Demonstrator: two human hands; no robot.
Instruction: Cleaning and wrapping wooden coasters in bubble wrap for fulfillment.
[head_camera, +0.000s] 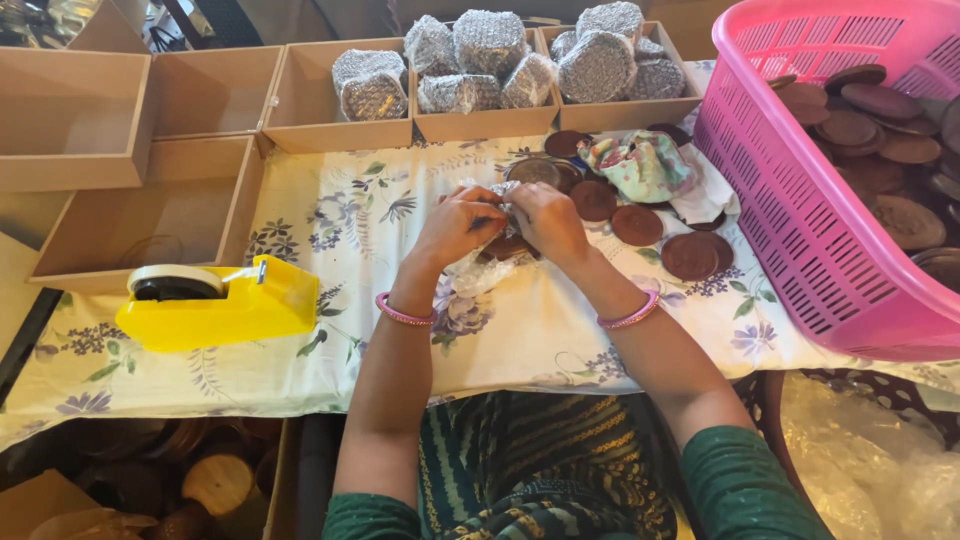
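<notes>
Your left hand (455, 225) and right hand (550, 222) meet knuckle to knuckle at the middle of the bench (300, 350), wrists bent down, forearms running in from six o'clock. Both sets of fingers are clenched on a brown disc in clear wrap (507, 243), mostly hidden beneath your hands. Loose brown discs (637, 225) lie at three o'clock of it, the yellow tape dispenser (215, 305) at eight o'clock. The pink basket (800, 200) is cut off at the right edge.
</notes>
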